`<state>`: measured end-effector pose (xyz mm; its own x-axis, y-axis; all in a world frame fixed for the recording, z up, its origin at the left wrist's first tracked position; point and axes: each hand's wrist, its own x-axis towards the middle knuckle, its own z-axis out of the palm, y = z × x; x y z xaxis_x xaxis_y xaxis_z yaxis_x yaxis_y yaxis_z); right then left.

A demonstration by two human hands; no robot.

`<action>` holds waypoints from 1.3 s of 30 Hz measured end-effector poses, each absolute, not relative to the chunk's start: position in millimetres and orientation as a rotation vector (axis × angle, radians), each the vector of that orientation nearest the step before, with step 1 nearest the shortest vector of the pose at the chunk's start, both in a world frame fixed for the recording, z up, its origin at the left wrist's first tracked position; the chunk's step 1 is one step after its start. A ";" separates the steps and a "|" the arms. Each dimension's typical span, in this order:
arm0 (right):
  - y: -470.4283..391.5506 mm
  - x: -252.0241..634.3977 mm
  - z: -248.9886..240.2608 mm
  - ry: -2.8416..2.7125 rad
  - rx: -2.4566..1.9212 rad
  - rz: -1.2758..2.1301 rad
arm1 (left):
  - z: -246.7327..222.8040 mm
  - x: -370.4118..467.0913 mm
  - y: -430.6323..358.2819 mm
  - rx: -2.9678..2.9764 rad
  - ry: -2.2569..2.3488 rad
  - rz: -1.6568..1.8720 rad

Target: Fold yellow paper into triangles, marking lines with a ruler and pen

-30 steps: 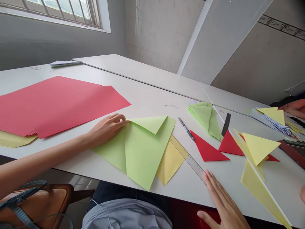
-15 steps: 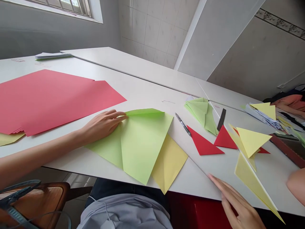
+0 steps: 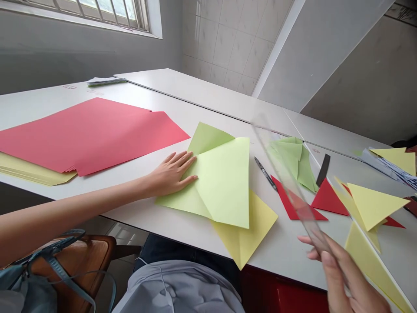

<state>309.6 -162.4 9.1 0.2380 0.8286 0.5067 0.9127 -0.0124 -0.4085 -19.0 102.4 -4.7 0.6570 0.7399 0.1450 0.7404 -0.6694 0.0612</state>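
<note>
My left hand point(image 3: 172, 174) lies flat with fingers spread on a creased light green sheet of paper point(image 3: 224, 182), one flap of which is folded up. Beneath the green sheet, a folded yellow paper point(image 3: 259, 221) sticks out at the table's near edge. My right hand point(image 3: 348, 271) grips a clear plastic ruler point(image 3: 283, 178) by its lower end. The ruler is raised at a slant, blurred by motion, in front of a red paper triangle point(image 3: 288, 208) and some folded green papers point(image 3: 304, 169).
A stack of large red sheets point(image 3: 97, 134) lies at left over yellow sheets point(image 3: 39, 169). A pen point(image 3: 263, 171), a dark strip point(image 3: 323, 169), another red triangle point(image 3: 329, 200) and yellow triangles point(image 3: 374, 202) lie at right. A brown chair point(image 3: 94, 261) with a bag stands at lower left.
My right hand has come up from the table with the clear ruler. The green sheet has turned, and my left hand now presses flat on it. The view has swung left.
</note>
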 end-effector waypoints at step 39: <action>-91.6 337.4 6.1 -2.563 -1.378 0.038 | 0.8 9.3 95.4 -3.304 -0.872 -0.226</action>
<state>337.4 -91.6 6.1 -0.5310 0.8258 0.1899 0.8199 0.5573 -0.1313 9.3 95.4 0.8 0.8645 0.4998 0.0537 0.4631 -0.8334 0.3018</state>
